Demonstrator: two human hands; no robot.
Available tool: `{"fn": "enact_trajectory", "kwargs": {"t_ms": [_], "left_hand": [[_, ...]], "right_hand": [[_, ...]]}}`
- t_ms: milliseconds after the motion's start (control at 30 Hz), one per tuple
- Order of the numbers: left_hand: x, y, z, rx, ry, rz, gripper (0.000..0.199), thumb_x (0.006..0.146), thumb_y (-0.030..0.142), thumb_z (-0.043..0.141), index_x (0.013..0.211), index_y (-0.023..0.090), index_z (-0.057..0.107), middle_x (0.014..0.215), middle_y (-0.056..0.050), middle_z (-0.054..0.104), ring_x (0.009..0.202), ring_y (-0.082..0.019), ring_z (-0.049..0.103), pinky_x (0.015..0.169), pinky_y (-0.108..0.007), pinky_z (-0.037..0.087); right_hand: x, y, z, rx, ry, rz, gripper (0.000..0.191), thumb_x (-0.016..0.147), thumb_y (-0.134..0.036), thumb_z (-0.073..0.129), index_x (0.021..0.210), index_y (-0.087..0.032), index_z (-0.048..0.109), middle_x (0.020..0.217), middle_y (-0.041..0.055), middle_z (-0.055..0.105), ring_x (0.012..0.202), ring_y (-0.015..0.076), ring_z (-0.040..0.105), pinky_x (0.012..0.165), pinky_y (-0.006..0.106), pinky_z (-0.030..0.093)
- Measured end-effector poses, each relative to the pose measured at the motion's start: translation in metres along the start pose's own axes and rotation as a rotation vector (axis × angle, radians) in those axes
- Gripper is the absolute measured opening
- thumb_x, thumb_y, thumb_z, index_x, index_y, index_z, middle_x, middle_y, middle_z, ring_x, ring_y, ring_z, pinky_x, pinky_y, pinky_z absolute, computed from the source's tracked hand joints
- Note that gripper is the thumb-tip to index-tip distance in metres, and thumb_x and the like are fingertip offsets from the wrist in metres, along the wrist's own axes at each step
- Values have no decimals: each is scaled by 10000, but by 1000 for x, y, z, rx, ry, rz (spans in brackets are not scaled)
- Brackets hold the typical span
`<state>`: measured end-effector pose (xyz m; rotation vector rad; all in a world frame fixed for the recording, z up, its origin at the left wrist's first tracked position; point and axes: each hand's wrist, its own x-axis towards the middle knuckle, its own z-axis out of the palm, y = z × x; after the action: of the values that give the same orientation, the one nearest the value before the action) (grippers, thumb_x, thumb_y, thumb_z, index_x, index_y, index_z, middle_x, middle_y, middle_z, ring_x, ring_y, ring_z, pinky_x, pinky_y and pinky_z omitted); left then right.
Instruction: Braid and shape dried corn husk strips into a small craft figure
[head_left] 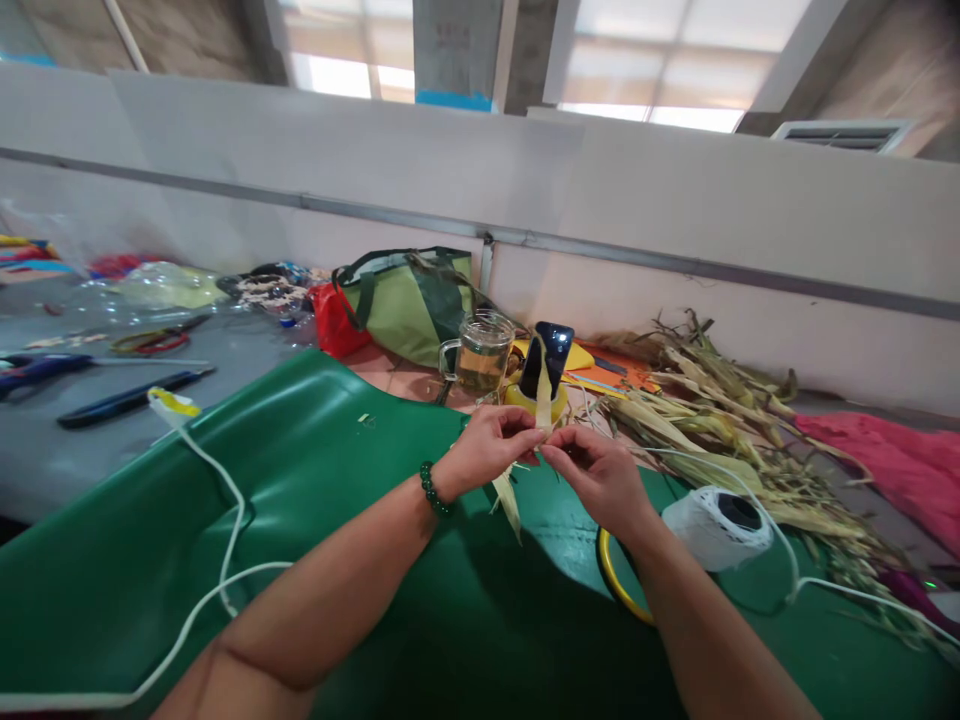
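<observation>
Head view: pale husk strip (544, 400) is pinched in narrow grip by left hand (486, 447) and right hand (604, 480), presumably for control. White spool (701, 530) is placed nearby, apparently for reach.

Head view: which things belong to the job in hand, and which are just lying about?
Likely in the job:
pale strip, pinched by left hand and right hand
dry husks
white spool, perhaps

Seemingly lying about:
glass mug
green bag
pink cloth
</observation>
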<state>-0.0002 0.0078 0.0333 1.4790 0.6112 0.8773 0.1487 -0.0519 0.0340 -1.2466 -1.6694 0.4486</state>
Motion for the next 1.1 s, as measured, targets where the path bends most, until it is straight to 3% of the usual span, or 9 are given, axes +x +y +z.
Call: {"fn": "enact_trajectory", "kwargs": {"t_ms": [200,467,733,900,1100], "left_hand": [[0,-2,0,-182,-43,-48,298,595,261,791,746,107,585,675,5,611,614,-90,601,631,-228,514],[1,-6,3,-338,-34,-130,406,492,284,860,756,102,611,654,7,635,590,-83,599,632,-228,491],[4,-11,4,-359,-21,-214,444,465,359,868,745,102,638,642,-14,659,598,-102,626,626,-226,470],[2,-10,7,-286,-56,-304,485,514,514,811,691,118,593,612,-4,628,564,-96,617,561,-208,447],[2,-11,10,-280,-62,-256,519,522,552,789,695,129,544,616,17,600,536,-76,584,557,-204,461]], "right_hand": [[2,6,3,113,59,152,167,667,-332,654,612,-180,617,560,12,633,478,117,539,464,230,435],[3,6,2,219,124,280,200,588,-334,702,565,-181,576,513,-11,578,453,99,494,449,228,387],[7,4,2,485,143,293,387,567,-266,756,846,-220,491,532,-85,540,502,100,518,499,213,403],[5,8,3,534,182,298,398,568,-265,769,862,-215,506,560,-79,556,512,93,512,504,214,394],[6,11,3,653,155,357,435,519,-272,812,844,-206,530,587,-69,573,527,92,527,521,220,411]]}}
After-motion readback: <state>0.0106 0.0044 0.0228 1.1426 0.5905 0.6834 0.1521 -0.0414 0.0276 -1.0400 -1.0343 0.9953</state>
